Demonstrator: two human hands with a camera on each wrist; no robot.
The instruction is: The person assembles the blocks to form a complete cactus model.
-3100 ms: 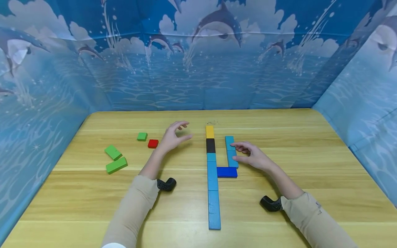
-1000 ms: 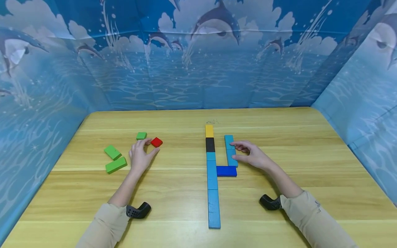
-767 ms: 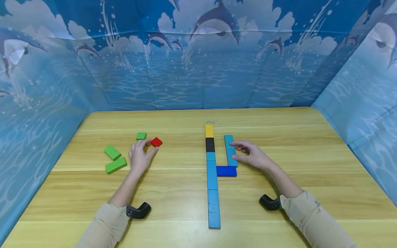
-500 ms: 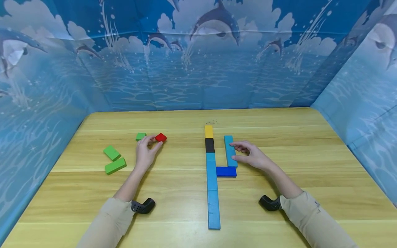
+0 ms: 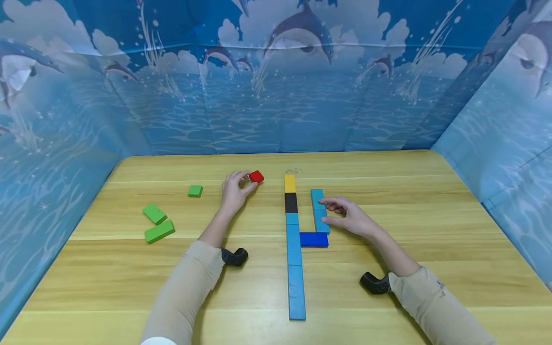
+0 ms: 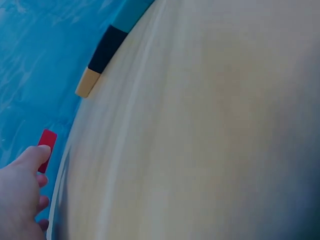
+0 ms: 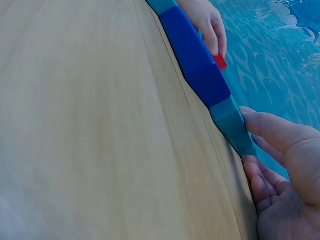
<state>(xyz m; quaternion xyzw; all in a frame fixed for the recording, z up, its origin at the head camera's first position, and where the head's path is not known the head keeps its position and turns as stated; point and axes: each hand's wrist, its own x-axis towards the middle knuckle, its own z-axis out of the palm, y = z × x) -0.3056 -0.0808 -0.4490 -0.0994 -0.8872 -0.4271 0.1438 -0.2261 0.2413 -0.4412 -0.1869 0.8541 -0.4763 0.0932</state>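
My left hand (image 5: 234,193) pinches a red block (image 5: 256,176) between thumb and fingertips, left of the yellow block (image 5: 290,183). In the left wrist view the thumb lies over the red block (image 6: 47,150). My right hand (image 5: 351,217) rests beside two light blue blocks (image 5: 319,211) laid end to end, its thumb and fingertips touching their right side. Those meet a dark blue block (image 5: 314,239), which runs crosswise to the long row. Below the yellow block in that row come a black block (image 5: 291,203) and several light blue blocks (image 5: 294,245).
Three green blocks lie at the left: a small one (image 5: 195,191) and two longer ones (image 5: 155,213) close together. A dolphin-print cloth (image 5: 215,110) stands behind and beside the wooden table (image 5: 371,306). Each wrist wears a black device (image 5: 235,257).
My left hand reached left to the red block, took hold of it and carried it right and toward the far edge. The right hand has stayed by the light blue blocks.
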